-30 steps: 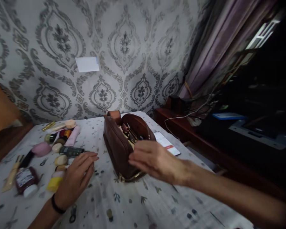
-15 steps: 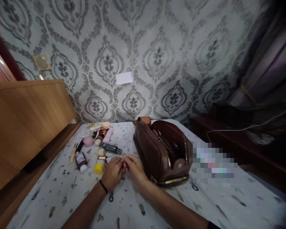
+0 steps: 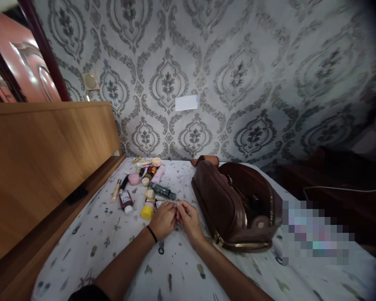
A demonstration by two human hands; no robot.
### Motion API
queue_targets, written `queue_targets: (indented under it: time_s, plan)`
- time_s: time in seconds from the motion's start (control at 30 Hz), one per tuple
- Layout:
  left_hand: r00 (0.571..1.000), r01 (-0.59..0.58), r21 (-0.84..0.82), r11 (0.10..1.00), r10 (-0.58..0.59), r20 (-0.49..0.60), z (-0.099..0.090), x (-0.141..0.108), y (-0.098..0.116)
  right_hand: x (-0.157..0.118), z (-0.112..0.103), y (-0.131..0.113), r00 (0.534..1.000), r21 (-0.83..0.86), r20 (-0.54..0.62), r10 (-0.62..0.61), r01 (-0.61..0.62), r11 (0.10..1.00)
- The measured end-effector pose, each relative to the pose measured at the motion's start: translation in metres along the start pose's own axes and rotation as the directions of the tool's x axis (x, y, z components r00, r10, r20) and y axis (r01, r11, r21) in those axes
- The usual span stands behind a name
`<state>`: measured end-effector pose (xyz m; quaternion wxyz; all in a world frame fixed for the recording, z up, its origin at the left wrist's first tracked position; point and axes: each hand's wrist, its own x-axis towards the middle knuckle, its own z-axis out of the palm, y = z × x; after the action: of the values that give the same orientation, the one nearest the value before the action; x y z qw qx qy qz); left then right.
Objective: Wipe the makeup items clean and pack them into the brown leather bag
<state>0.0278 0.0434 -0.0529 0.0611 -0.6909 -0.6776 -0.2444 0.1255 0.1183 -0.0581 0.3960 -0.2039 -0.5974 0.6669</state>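
Observation:
My left hand (image 3: pixel 163 219), with a dark band at the wrist, is closed and meets my right hand (image 3: pixel 190 220) fingertip to fingertip over the printed white sheet (image 3: pixel 181 267). The right hand's fingers are pinched together too. Whatever lies between them is hidden or too small to name. Just left of the left hand are a yellow-lidded jar (image 3: pixel 147 212) and a small cream-coloured pot (image 3: pixel 149 193). Behind the hands lies a dark green bottle (image 3: pixel 162 190). To their right stands a brown leather bag (image 3: pixel 217 196), unzipped, with dark items inside.
Farther left lie a maroon bottle (image 3: pixel 125 202) with a white cap, a pink jar (image 3: pixel 133 179), a pink tube (image 3: pixel 158 174) and several other cosmetics. A wooden panel (image 3: pixel 56 154) borders the left side. A blurred-out patch (image 3: pixel 318 234) covers something right of the bag.
The view has turned left, so everything sits farther right in the picture. Both hands stay together at the same spot beside the bag, with only slight finger movement.

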Motion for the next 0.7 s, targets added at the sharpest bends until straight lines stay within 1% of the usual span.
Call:
queue_targets:
  time_s: [0.17,0.7]
  plan:
    - [1.0,-0.002,0.0,1.0,0.002,0.002,0.0019,-0.0007,-0.0014,0.0003,-0.0001,0.0007,1.0,0.008,0.024,0.003,-0.004,1.0]
    - [1.0,-0.015,-0.014,1.0,0.015,-0.005,0.0041,-0.001,-0.0044,0.0016,-0.0014,0.0,0.999,0.034,0.048,0.013,-0.014,0.999]
